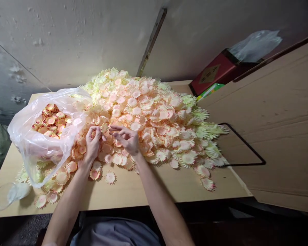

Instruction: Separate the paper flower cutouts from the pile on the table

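My left hand (pixel 92 141) is closed in a pinch over the heap, its thumb against the fingers. A small frilled artificial-flower petal piece (pixel 104 128) shows at its fingertips and seems to be held there. My right hand (pixel 127 138) faces it from a short way to the right, fingers stretched out and thumb apart, with nothing visible in it. Beneath both hands spreads a big heap of pale pink, cream and greenish petal pieces (pixel 149 112). Left of my hands, an open clear plastic bag (pixel 23 126) holds darker red-and-yellow petal pieces (pixel 51 121).
A glass cup (pixel 5 197) lies tipped at the front left of the wooden table (pixel 113 201). At the right stand a cardboard sheet (pixel 277 136) and a black metal frame (pixel 248 145). A red box (pixel 207 73) with a plastic bag on top is behind. The wall borders the back.
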`<state>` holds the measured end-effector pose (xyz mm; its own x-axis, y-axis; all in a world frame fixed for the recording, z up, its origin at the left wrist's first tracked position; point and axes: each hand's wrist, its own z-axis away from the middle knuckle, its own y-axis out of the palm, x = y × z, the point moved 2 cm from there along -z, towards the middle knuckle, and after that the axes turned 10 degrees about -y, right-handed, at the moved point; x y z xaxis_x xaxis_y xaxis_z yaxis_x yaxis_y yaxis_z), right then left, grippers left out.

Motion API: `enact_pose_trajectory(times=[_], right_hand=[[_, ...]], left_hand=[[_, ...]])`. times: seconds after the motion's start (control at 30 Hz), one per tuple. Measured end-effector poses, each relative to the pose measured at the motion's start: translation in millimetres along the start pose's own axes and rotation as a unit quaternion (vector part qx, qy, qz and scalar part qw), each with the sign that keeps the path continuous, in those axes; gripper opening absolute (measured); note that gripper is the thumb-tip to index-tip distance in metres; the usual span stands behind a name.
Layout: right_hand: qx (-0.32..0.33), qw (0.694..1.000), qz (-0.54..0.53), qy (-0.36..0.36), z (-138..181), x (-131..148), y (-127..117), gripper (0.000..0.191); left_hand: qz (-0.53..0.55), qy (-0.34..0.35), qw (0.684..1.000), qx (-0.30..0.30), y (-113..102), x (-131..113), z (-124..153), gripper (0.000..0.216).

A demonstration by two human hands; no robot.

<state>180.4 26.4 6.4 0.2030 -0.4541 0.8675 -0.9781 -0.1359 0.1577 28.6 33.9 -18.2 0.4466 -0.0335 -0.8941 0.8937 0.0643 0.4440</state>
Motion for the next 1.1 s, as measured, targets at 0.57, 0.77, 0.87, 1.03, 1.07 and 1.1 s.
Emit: enact_pose_trajectory(times=[0.57, 0.77, 0.87, 1.03, 1.07, 1.1], right_hand=[[0.039, 0.983, 0.166, -0.066, 0.5, -5.5, 3.4, 0.018], [0.041, 0.989, 0.139, -0.041, 1.1, -6.3, 3.0, 0.023], [0.039, 0.992, 0.119, -0.027, 1.5, -8.2, 3.0, 0.024], [0.05, 0.992, 0.112, -0.022, 1.7, -6.5, 2.9, 0.022], [0.053, 0.992, 0.116, -0.024, 1.7, -5.8, 2.8, 0.021], [0.054, 0.991, 0.119, -0.028, 1.6, -5.3, 2.8, 0.02]], left_hand=[[-0.157, 0.069, 0.985, 0.027, 8.9, -10.8, 10.7, 0.022], [-0.156, 0.064, 0.985, 0.026, 9.9, -11.3, 12.1, 0.023], [-0.157, 0.064, 0.985, 0.021, 9.4, -11.1, 12.0, 0.022], [-0.181, 0.079, 0.98, 0.023, 8.5, -12.3, 12.0, 0.02], [-0.185, 0.081, 0.979, 0.022, 8.2, -12.5, 11.8, 0.02], [-0.189, 0.083, 0.978, 0.021, 7.8, -12.5, 11.6, 0.02]])
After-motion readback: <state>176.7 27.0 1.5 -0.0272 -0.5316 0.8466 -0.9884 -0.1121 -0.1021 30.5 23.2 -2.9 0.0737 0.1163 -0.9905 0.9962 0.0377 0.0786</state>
